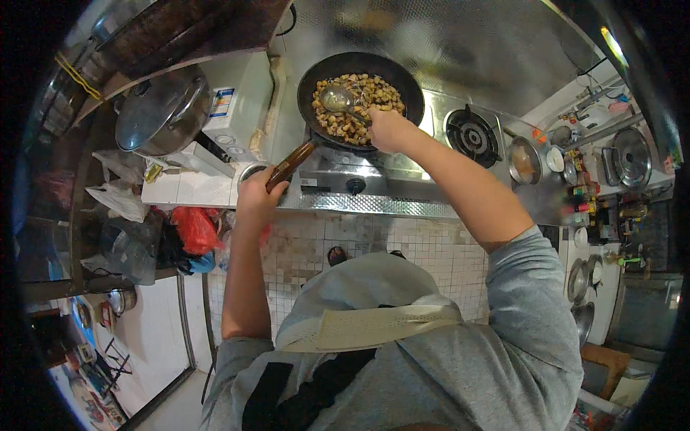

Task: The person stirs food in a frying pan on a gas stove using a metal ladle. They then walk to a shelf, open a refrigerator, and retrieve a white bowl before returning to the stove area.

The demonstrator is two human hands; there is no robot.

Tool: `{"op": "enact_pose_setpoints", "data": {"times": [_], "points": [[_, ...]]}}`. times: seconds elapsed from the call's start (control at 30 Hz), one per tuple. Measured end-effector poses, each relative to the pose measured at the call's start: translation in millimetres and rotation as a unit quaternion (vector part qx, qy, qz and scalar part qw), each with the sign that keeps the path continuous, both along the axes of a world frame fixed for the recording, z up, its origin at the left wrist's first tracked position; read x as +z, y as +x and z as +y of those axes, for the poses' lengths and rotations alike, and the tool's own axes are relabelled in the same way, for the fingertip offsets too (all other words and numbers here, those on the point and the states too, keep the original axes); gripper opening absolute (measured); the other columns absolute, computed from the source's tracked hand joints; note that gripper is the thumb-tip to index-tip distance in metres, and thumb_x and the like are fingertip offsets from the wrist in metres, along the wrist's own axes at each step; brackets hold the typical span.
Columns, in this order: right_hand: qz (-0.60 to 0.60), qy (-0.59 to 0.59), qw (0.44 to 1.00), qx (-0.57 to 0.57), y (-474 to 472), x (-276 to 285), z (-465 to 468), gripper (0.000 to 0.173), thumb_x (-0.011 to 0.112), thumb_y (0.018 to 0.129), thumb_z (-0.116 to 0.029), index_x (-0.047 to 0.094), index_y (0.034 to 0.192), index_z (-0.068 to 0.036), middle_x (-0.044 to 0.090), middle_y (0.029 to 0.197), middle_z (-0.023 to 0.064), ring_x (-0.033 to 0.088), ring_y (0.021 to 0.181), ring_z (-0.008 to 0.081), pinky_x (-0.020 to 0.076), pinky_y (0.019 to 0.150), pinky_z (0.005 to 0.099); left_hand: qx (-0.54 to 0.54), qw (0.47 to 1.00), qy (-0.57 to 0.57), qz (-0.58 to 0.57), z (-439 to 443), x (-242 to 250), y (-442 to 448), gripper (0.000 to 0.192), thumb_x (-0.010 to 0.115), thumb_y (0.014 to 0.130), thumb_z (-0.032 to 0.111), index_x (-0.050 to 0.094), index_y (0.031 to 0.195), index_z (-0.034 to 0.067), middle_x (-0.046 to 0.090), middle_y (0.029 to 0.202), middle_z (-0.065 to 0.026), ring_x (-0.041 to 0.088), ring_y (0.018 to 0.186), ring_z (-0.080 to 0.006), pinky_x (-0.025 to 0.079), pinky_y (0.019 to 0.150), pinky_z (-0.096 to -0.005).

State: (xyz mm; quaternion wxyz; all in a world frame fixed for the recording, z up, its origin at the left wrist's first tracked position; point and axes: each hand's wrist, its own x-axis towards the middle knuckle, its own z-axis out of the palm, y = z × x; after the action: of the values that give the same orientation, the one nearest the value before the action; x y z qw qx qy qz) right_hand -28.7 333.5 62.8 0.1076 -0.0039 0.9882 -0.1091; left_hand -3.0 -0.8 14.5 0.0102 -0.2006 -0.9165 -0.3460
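A dark wok point(412, 89) sits over the left burner of a gas stove. Browned, diced food point(345, 126) is spread across its bottom. My left hand point(256, 191) grips the wok's brown wooden handle point(291, 166), near its end. In my right hand point(391, 131) is the handle of a metal ladle, and its round bowl point(337, 99) lies among the food pieces. My right fingers hide part of the ladle's handle and the wok's right inner side.
The right burner point(472, 136) has no pan on it. Beyond it stands a metal bowl point(524, 160) beside a white bowl point(554, 159). A lidded pot point(161, 110) is at the left, with a red plastic bag point(195, 230) below. The stove knob point(355, 186) faces me.
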Motion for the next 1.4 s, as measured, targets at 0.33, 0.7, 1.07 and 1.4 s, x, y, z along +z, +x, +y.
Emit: {"op": "enact_pose_setpoints", "data": {"times": [0.33, 0.7, 1.07, 1.4], "points": [[-0.007, 0.008, 1.0, -0.003, -16.9, 11.3, 13.5, 0.037, 0.059, 0.098, -0.023, 0.059, 0.126, 0.002, 0.07, 0.114, 0.03, 0.068, 0.108, 0.046, 0.0553, 0.092, 0.0501, -0.028, 0.999, -0.009, -0.036, -7.6, 1.0, -5.9, 0.035, 0.077, 0.088, 0.017, 0.069, 0.117, 0.001, 0.072, 0.098, -0.0227, 0.069, 0.09, -0.0404, 0.054, 0.079, -0.0432], [0.067, -0.126, 0.981, -0.129, -0.4, 15.4, 31.1, 0.034, 0.06, 0.095, -0.024, 0.061, 0.117, 0.002, 0.069, 0.109, 0.0298, 0.069, 0.105, 0.0429, 0.0537, 0.092, 0.0491, 0.003, 0.999, -0.042, -0.003, 1.5, 3.9, -3.5, 0.032, 0.076, 0.088, 0.021, 0.069, 0.111, 0.0, 0.072, 0.093, -0.0243, 0.07, 0.089, -0.0438, 0.054, 0.079, -0.0476], [0.035, -0.092, 0.994, -0.049, -3.0, 24.6, 10.5, 0.03, 0.062, 0.091, -0.018, 0.07, 0.113, 0.002, 0.072, 0.11, 0.0281, 0.069, 0.106, 0.0452, 0.0551, 0.095, 0.0495, -0.013, 0.998, -0.036, -0.04, -2.0, -7.4, -12.4, 0.033, 0.079, 0.087, 0.024, 0.07, 0.109, 0.002, 0.072, 0.099, -0.0229, 0.067, 0.097, -0.0451, 0.053, 0.084, -0.0508], [0.011, -0.009, 0.999, 0.031, -27.4, 22.6, 8.0, 0.025, 0.062, 0.089, -0.014, 0.069, 0.108, 0.001, 0.072, 0.103, 0.0272, 0.07, 0.102, 0.0436, 0.0557, 0.09, 0.0505, -0.023, 0.999, -0.028, 0.041, 3.0, -1.6, -6.9, 0.032, 0.081, 0.086, 0.024, 0.068, 0.102, -0.002, 0.07, 0.092, -0.0241, 0.067, 0.089, -0.0449, 0.053, 0.078, -0.0512]]}}
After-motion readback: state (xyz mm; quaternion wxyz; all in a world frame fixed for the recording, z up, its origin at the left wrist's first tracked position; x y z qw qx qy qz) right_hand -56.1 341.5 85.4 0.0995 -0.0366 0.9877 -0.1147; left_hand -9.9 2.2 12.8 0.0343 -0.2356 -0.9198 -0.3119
